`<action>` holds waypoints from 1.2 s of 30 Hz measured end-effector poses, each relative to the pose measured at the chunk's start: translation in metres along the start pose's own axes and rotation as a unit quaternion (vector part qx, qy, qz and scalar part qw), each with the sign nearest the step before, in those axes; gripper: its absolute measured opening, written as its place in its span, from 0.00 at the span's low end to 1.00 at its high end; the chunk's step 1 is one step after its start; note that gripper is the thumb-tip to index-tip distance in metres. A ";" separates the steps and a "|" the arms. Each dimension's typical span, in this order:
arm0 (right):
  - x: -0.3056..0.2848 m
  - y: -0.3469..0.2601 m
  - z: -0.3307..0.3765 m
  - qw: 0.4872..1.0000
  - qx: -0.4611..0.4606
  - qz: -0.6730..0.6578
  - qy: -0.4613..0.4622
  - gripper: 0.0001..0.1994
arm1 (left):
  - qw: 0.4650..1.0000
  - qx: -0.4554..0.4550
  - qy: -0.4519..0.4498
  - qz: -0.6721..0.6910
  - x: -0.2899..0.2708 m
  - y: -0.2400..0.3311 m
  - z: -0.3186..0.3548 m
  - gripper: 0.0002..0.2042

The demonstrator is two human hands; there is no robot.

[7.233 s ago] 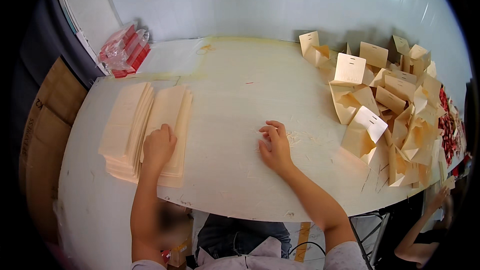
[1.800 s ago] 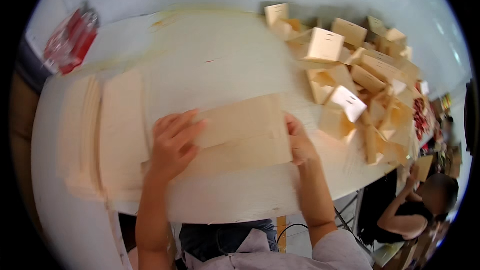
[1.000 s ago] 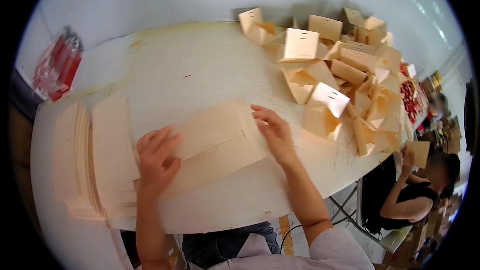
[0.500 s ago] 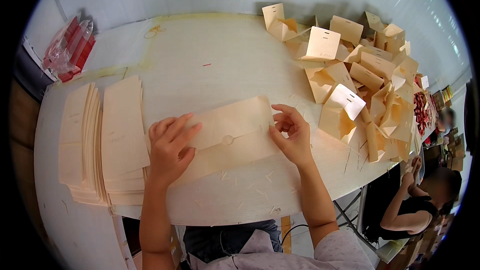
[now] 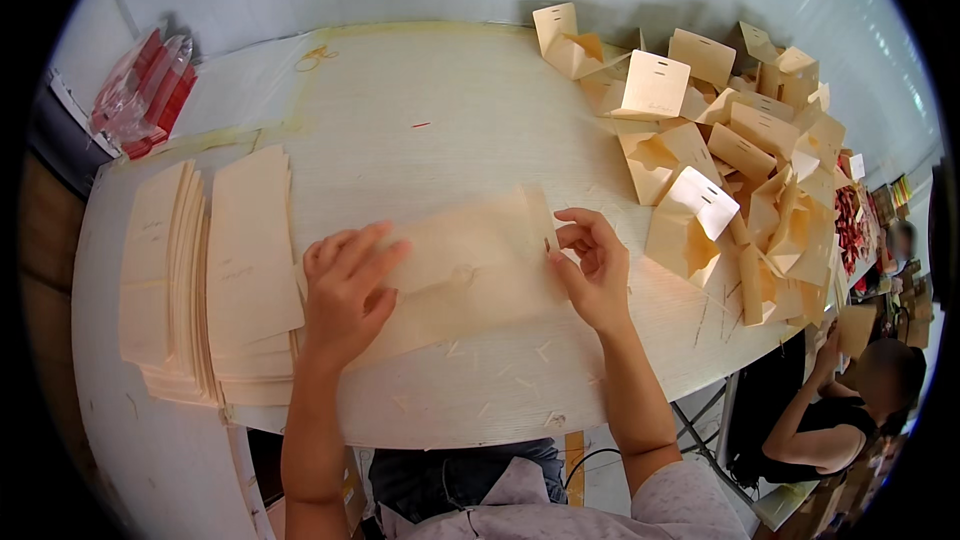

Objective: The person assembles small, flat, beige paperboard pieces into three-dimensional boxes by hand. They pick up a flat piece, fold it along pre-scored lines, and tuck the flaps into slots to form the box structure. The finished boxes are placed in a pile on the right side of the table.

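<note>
Between my hands is a flat, folded cream-coloured cardboard box (image 5: pixel 450 260), blurred by motion, its narrow end strip with a dark slot facing right. My left hand (image 5: pixel 345 290) rests over its left part with the fingers stretched out and parted. At the right end, my right hand (image 5: pixel 593 265) has curled fingers, with thumb and forefinger at the slotted strip; the exact contact is hard to see. Beside my left hand stand stacks of flat cream box sheets (image 5: pixel 250 250), with more sheets (image 5: pixel 150 270) farther left.
Opened cream boxes (image 5: pixel 700 210) lie heaped at the right of the white table (image 5: pixel 380 170). Red items in clear plastic (image 5: pixel 150 90) sit at the far left corner. A rubber band (image 5: pixel 316 55) and paper scraps lie on the table. A co-worker (image 5: pixel 830 420) sits at the lower right.
The flat box has blurred with motion, and its slotted end strip now shows by my right hand. Both hands stay in nearly the same place. The co-worker now holds up a cream piece.
</note>
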State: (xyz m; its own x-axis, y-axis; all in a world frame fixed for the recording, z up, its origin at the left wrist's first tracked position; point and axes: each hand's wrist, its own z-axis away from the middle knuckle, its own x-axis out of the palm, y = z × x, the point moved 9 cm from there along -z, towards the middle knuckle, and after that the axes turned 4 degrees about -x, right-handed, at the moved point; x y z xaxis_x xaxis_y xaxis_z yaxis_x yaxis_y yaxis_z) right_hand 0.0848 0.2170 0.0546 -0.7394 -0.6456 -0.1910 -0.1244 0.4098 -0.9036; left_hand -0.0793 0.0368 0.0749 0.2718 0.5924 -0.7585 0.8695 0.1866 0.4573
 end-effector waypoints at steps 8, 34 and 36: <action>0.016 0.007 0.002 0.995 0.089 -0.032 -0.017 0.25 | 0.994 -0.053 0.089 0.042 -0.018 -0.018 0.004 0.24; 0.089 0.007 0.040 0.926 0.127 -0.292 -0.201 0.16 | 0.611 -0.336 0.109 0.709 0.043 -0.049 0.030 0.15; 0.089 0.009 0.047 0.944 0.169 -0.252 -0.134 0.14 | 0.637 -0.333 0.073 0.691 0.049 -0.041 0.031 0.15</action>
State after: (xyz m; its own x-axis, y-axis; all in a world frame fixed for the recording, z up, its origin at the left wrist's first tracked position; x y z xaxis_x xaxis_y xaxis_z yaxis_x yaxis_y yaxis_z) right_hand 0.0488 0.1336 0.0113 -0.4440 -0.8615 0.2465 -0.1645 -0.1920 -0.9675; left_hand -0.0894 0.0338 0.0046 0.5054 0.6084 0.6119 -0.5400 -0.3302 0.7742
